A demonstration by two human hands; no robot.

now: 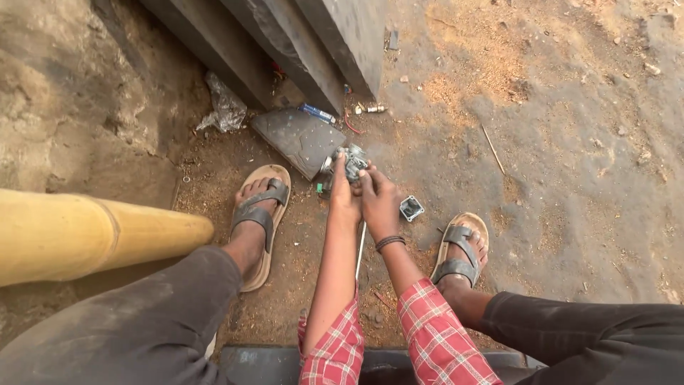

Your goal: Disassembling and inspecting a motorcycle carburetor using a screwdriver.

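Head view: your left hand [343, 198] and right hand [379, 203] both pinch the carburetor [349, 161], fingers closed, part just ahead of them.

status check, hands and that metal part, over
Left hand and right hand both gripping metal part. Small square piece lies beside. Nothing in the way.

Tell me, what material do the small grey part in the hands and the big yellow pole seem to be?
The small grey engine part looks like dull cast metal with shiny spots. The thick yellow pole seems to be bamboo: smooth, with a ring-like joint.
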